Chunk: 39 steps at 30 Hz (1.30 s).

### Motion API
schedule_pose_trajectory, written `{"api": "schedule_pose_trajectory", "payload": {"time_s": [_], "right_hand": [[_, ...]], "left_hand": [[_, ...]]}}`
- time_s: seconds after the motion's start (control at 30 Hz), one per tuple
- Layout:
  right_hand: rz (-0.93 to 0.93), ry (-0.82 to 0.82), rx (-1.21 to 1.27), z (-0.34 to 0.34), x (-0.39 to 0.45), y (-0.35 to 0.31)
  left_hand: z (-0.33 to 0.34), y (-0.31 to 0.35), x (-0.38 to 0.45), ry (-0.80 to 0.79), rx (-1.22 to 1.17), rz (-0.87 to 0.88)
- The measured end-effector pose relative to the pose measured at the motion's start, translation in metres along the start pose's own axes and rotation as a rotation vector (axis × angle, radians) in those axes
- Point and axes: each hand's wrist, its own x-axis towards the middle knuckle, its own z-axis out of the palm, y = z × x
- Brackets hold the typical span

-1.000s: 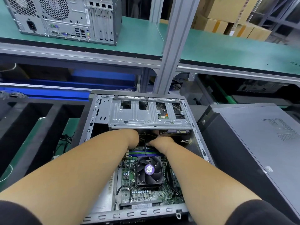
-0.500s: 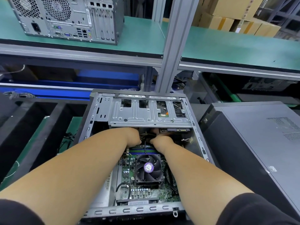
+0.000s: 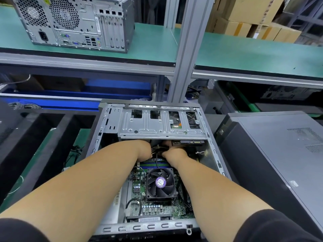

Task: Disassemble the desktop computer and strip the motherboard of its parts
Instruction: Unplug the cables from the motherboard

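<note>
An open desktop case (image 3: 104, 123) lies on its side before me. Inside, the green motherboard (image 3: 157, 209) carries a black CPU fan (image 3: 161, 183) with a purple sticker. A metal drive cage (image 3: 162, 126) spans the far end. Both my hands reach under the cage's near edge. My left hand (image 3: 143, 149) and my right hand (image 3: 173, 151) meet at a bundle of cables (image 3: 156, 151). Their fingers are hidden under the cage, so any grip stays unseen. A drive's connector edge (image 3: 191, 142) shows just right of my right hand.
A closed grey computer case (image 3: 279, 154) lies to the right. Another tower (image 3: 75, 21) stands on the green upper shelf (image 3: 244, 53), rear ports toward me. A metal post (image 3: 188, 49) rises behind the open case. Black dividers (image 3: 35, 137) sit at left, cardboard boxes (image 3: 250, 13) at the back.
Both hands stay at the cables under the drive cage, shifting only slightly. The view has tilted a little.
</note>
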Motion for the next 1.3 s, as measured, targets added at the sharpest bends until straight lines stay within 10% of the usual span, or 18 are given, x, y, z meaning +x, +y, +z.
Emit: {"api": "schedule_pose_trajectory", "payload": {"time_s": [1.3], "right_hand": [[-0.038,0.044,0.105,0.0025,-0.0076,0.0009]], "left_hand": [[-0.0006,-0.0007,0.0018,0.008,0.015,0.021]]}}
